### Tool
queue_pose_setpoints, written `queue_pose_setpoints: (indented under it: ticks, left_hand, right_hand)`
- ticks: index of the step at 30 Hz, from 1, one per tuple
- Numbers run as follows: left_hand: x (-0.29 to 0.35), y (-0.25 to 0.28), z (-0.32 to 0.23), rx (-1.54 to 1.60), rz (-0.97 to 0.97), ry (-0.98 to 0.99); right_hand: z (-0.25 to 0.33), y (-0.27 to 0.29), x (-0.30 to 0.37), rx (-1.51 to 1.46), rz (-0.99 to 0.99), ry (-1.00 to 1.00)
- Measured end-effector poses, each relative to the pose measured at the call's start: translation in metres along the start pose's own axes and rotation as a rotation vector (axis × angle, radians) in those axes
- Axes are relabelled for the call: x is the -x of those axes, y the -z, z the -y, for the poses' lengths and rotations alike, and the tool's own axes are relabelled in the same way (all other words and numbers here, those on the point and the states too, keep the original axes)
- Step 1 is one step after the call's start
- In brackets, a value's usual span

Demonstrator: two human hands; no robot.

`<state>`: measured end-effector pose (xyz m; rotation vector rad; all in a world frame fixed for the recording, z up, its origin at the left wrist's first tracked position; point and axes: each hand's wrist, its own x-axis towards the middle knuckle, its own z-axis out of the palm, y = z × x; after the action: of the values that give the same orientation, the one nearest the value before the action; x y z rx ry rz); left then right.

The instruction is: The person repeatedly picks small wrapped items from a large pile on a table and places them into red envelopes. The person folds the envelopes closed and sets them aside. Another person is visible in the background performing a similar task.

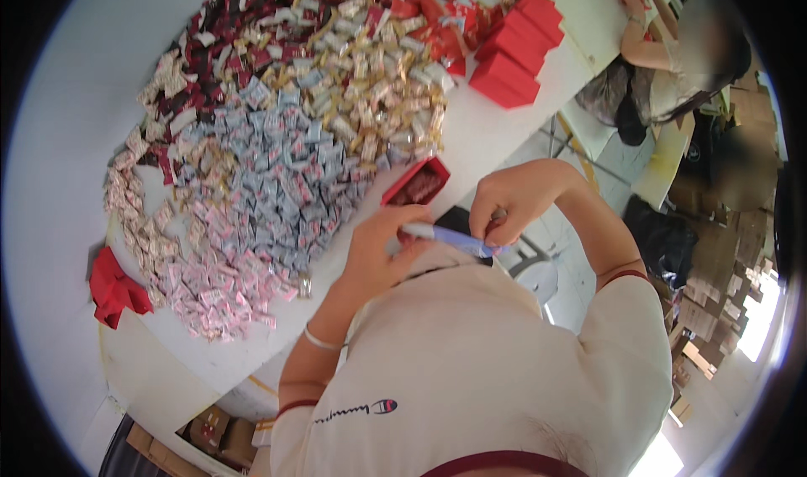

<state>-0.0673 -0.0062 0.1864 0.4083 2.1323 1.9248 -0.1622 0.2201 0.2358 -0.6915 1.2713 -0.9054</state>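
Observation:
In front of my chest, a long, narrow white and lilac-blue thing (458, 239) spans between my two hands; its kind is not clear. My left hand (378, 246) is closed round its left end. The fingers of my right hand (514, 201) are bent and pinched at its right end. A dark, flat thing (455, 219) shows just behind it. Beyond my left hand, at the table's near edge, stands an open red box (418, 183) with dark reddish-brown contents. Nearby lie heaps of small wrapped packets: pale blue (290, 162), pink (223, 296) and gold (378, 90).
Folded red boxes (517, 52) stand on the white table (496, 132) at the far right. Another red piece (116, 288) lies at the left. Dark red packets (227, 48) fill the back. A person (672, 65) sits at another table; a stool (538, 279) and cartons (714, 250) stand right.

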Motion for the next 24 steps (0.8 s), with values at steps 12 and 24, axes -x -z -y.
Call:
queue_pose_setpoints:
  ticks: [12,24]
  left_hand:
    - [0.053,-0.026,0.073,-0.342,-0.437,-0.295]
    - [0.045,-0.016,0.091,-0.677,0.146,-0.356]
  right_hand:
    - [-0.061,-0.071,-0.059,-0.538,-1.568,0.409]
    - [-0.101,-0.046,-0.117,1.159,-1.011,0.603]
